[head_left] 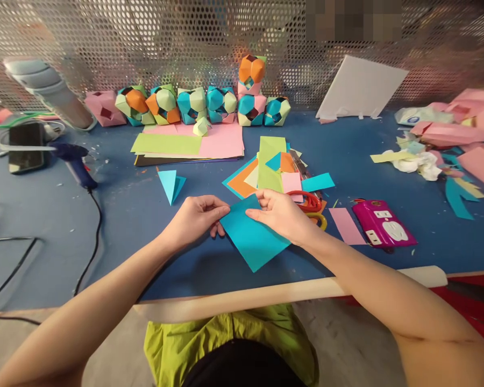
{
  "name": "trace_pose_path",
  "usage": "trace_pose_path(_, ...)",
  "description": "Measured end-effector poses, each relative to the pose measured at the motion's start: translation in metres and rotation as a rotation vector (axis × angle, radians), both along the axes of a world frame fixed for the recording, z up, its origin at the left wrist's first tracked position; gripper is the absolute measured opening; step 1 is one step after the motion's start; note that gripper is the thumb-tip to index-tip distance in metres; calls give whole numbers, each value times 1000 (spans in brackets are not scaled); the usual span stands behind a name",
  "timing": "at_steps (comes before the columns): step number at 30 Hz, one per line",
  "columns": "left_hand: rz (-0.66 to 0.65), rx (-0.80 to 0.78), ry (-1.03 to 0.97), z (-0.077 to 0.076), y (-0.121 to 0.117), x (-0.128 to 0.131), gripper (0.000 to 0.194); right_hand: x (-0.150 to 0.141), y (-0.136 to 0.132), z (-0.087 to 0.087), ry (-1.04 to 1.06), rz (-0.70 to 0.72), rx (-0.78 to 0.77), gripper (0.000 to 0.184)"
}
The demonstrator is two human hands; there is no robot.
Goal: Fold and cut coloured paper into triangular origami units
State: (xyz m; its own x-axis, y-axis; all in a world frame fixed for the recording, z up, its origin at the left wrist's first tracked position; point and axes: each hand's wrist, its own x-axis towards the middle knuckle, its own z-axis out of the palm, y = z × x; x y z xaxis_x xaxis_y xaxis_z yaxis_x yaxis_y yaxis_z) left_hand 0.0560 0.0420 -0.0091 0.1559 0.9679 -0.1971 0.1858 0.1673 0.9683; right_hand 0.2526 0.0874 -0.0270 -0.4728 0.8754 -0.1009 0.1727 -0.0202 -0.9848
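Blue paper [258, 242] between left grip [196, 217], right grip [282, 213] (corner bodyward).

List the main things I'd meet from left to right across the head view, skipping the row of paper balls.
Black phone, glue gun, folded blue paper, left hand, held blue sheet, right hand, pink paper strip, magenta power strip.
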Motion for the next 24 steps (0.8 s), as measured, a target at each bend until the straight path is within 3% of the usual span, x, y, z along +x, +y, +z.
trace_pose_path(2,56,-4,-30,0,2,-2,25,1,3,1,32,23,-33,25)
trace_pose_path(6,134,12,12,3,4,-11,30,4,3,1,-18,42,62,25)
trace_pose_path(9,-10,16,143,6,4,-16,19,4,0,-1,-129,45,176,20)
trace_pose_path(12,-187,89,340,5,3,-18,24,3,-4,-2,-226,37,321,13)
trace_pose_path(16,-250,267,637,-4,3,-17,15,3,-10,-3,-232,67,571,1)
trace_pose_path(20,-288,384,789,-11,5,-21,16,6,-11,-6,-180,263,863,16)
trace_pose_path(24,-349,415,768,-12,10,-28,14,10,-7,-11,-167,439,989,23)
